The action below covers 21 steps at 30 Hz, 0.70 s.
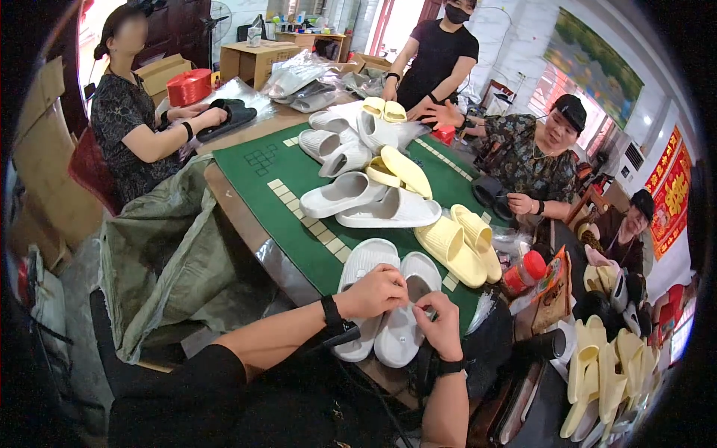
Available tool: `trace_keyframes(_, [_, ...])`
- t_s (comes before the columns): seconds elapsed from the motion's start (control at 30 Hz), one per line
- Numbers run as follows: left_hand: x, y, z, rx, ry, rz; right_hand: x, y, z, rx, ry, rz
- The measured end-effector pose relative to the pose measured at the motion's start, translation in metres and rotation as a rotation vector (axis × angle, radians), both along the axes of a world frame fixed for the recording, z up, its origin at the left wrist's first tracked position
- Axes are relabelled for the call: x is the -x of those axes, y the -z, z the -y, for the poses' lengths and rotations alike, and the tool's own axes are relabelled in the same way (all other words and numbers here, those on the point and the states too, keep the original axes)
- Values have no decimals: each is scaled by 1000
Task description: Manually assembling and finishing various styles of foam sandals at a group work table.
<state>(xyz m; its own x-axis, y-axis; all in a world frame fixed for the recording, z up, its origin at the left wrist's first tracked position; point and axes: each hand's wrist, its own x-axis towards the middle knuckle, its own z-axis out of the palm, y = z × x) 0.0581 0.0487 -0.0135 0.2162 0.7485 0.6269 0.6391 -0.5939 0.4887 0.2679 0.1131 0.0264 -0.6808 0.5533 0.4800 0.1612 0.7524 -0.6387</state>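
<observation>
White ridged foam slippers (388, 299), 2, under left hand (373, 291) and right hand (441, 325), grips pinched shut.

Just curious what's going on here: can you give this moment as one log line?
left hand: on white slippers | right hand: pinching at same pair | yellow slippers: beside | green mat: underneath

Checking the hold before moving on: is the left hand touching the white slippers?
Touching. The head view shows the left hand lying on top of the white slippers, fingers curled over them beside the right hand.
</observation>
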Motion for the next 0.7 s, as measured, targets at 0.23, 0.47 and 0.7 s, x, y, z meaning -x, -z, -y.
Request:
trace_keyframes(0.23, [-1, -1, 0, 40, 16, 39, -1, -1, 2, 61, 8, -31])
trace_keyframes(0.47, [-1, 1, -2, -9, 4, 18, 1, -2, 3, 93, -3, -84])
trace_keyframes(0.7, [0, -1, -4, 13, -1, 7, 2, 2, -4, 93, -27, -54])
